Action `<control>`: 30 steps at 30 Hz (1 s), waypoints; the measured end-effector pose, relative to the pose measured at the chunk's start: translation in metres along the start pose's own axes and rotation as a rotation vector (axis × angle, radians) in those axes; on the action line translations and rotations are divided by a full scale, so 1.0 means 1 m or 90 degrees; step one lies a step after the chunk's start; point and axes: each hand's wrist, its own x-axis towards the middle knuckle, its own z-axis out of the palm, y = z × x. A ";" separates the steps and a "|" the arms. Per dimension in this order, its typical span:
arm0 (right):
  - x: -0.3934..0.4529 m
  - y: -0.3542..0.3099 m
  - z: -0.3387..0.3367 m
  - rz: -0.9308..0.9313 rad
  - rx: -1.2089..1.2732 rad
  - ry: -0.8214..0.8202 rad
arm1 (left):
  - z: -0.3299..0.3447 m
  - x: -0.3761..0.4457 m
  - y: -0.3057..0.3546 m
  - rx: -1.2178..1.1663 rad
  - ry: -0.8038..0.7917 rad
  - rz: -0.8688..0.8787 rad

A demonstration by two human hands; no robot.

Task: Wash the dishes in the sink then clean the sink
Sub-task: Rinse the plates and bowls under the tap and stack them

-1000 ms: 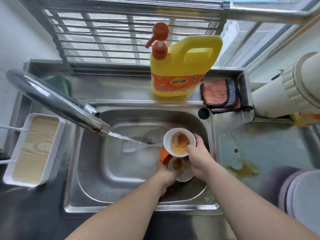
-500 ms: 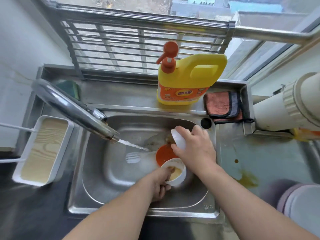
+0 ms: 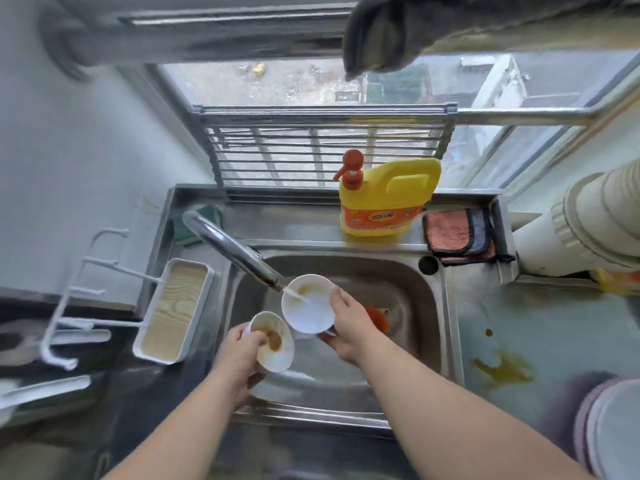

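Over the sink (image 3: 446, 306), both bowls are now lifted clear of the basin, where half a second ago one still sat low by the orange dish (image 3: 375, 318) and the right hand was only just closing on the other. The right hand (image 3: 349, 327) now holds its bowl (image 3: 308, 303) under the tap (image 3: 235, 251), fingers curled round the far rim and underside, and the thin stream lands inside it — rinsing has begun on this one. The left hand (image 3: 239, 355) grips the second bowl (image 3: 273, 344) just beside and below the first, thumb hooked over the near rim, fingers wrapped beneath; it tilts toward the camera and waits its turn. By my reading the task is at its start: two bowls in hand, the orange dish left in the basin, no soap used, the sink itself untouched. Both bowls are small, round, smooth and white, probably glazed or hard plastic, each with a brown greasy smear inside that looks dried at the edges — water alone may not shift it. The basin is brushed steel with rounded corners, wet and slick. Behind it stands a yellow soap jug (image 3: 384, 199) with an orange pump, rigid plastic, beside a folded, plush-looking cloth (image 3: 457, 233). A brown spill (image 3: 502, 368) lies on the counter to the right.
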 end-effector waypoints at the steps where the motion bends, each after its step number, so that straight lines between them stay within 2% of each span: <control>1: -0.004 0.005 -0.002 0.020 0.002 -0.006 | -0.010 -0.002 0.000 -0.012 0.019 0.012; 4: -0.005 0.015 -0.021 0.037 -0.005 0.025 | -0.027 -0.006 -0.001 -0.034 0.031 0.033; 9: 0.019 0.008 -0.027 -0.021 -0.007 0.090 | -0.024 -0.004 -0.004 -0.076 0.037 0.071; 14: 0.025 0.019 -0.013 -0.027 -0.109 0.053 | -0.018 -0.008 -0.007 -0.142 0.073 0.080; 19: 0.019 0.008 -0.045 -0.132 -0.260 0.112 | -0.013 -0.013 0.007 -0.174 0.067 0.081; 23: 0.024 -0.015 -0.031 -0.206 -0.269 0.159 | -0.006 -0.020 0.019 -0.188 0.054 0.106; 27: 0.022 -0.001 -0.008 -0.129 -0.210 0.069 | -0.006 -0.026 0.029 -0.196 0.061 0.123; 30: 0.008 0.013 -0.025 -0.075 -0.226 0.066 | -0.008 -0.030 0.035 -0.182 0.067 0.128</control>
